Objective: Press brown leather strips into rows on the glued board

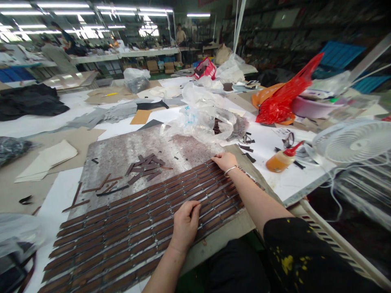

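Note:
Rows of short brown strips (128,228) lie side by side in long lines on a worn grey board (106,150). My left hand (185,224) is closed over the middle of the rows, thumb against curled fingers; whatever is in the pinch is hidden. My right hand (225,161), with a bracelet at its wrist, reaches to the far edge of the rows. Its fingertips are pinched together at the end of the top line, and what they hold is too small to tell. Beyond the rows sits a loose pile of dark brown pieces (146,167).
A clear plastic bag (198,118) with brown pieces lies behind the board. To the right are a glue bottle (282,158) with a red tip, a white fan (356,142) and a red bag (284,95). Pale sheets (50,158) lie left. People stand at far tables.

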The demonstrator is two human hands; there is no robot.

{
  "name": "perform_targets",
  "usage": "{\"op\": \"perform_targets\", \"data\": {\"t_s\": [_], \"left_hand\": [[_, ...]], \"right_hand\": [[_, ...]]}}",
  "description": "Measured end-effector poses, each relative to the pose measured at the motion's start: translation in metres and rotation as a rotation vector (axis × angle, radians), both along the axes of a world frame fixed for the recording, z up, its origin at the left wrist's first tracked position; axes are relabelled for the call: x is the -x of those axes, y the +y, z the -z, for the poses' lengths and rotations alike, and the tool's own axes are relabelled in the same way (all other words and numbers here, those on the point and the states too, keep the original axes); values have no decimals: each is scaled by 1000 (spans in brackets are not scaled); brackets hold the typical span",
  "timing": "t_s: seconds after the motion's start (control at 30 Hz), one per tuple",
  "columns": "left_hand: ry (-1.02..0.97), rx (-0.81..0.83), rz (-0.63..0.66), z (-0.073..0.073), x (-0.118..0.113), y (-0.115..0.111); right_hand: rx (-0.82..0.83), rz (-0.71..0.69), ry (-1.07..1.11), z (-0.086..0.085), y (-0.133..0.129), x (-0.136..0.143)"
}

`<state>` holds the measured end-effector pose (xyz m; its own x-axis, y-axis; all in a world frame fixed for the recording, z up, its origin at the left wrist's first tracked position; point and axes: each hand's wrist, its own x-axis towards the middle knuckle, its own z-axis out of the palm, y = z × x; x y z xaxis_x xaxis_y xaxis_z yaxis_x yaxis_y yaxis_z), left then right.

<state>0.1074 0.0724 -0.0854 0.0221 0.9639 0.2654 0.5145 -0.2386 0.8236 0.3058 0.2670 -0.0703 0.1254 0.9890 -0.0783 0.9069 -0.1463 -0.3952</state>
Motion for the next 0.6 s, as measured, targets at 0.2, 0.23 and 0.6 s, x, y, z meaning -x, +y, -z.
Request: {"op": "perform_targets", "data": {"t_s": [0.2, 0.23, 0.6], "left_hand": [[3, -13, -5, 1, 0, 0], [3, -15, -6, 1, 0, 0], [10, -13, -6, 2, 0, 0]], "right_hand": [[3, 0, -21, -2, -2, 2], [1, 0, -25, -2, -2, 2], [-30, 4, -31, -1, 2, -2]]}}
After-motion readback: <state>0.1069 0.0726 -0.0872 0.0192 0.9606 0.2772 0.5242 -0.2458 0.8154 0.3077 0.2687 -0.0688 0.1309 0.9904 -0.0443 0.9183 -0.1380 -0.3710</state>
